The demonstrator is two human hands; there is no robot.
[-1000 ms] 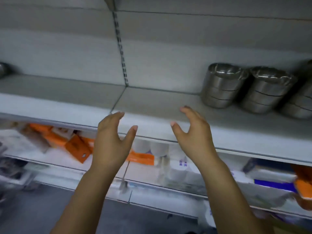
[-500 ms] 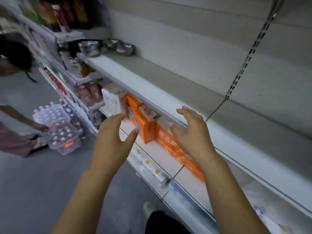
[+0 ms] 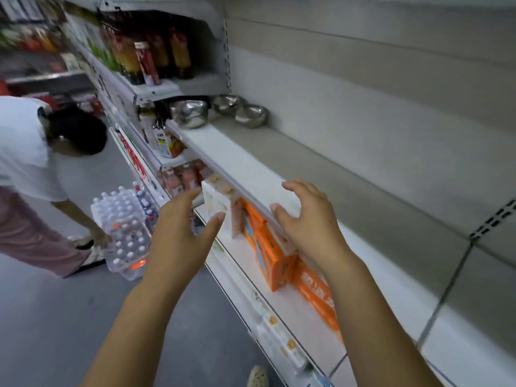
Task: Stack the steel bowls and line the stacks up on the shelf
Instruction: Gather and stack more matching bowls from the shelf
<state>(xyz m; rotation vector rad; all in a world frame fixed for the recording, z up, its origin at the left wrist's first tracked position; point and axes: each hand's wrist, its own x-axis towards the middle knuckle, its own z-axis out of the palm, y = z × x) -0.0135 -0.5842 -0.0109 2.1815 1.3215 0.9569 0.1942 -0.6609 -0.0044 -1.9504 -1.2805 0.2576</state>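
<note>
Three steel bowls stand at the far left end of the grey shelf (image 3: 321, 169): a front bowl (image 3: 190, 113) near the shelf's edge, a second bowl (image 3: 226, 103) behind it and a third bowl (image 3: 250, 115) by the back wall. My left hand (image 3: 181, 236) is raised in front of the shelf edge, fingers spread and holding nothing. My right hand (image 3: 310, 222) hovers over the shelf's front edge, fingers loosely bent, also holding nothing. Both hands are far short of the bowls.
Orange boxes (image 3: 273, 255) and a white carton (image 3: 220, 208) fill the shelf below. Bottles (image 3: 150, 54) stand on the upper shelf at left. A person in a white shirt (image 3: 25, 152) bends over packs of water bottles (image 3: 122, 224) in the aisle.
My view has swung left along the aisle, away from the bowl stacks on the right toward the loose bowls at the far end. Both hands keep the same raised, spread pose.
</note>
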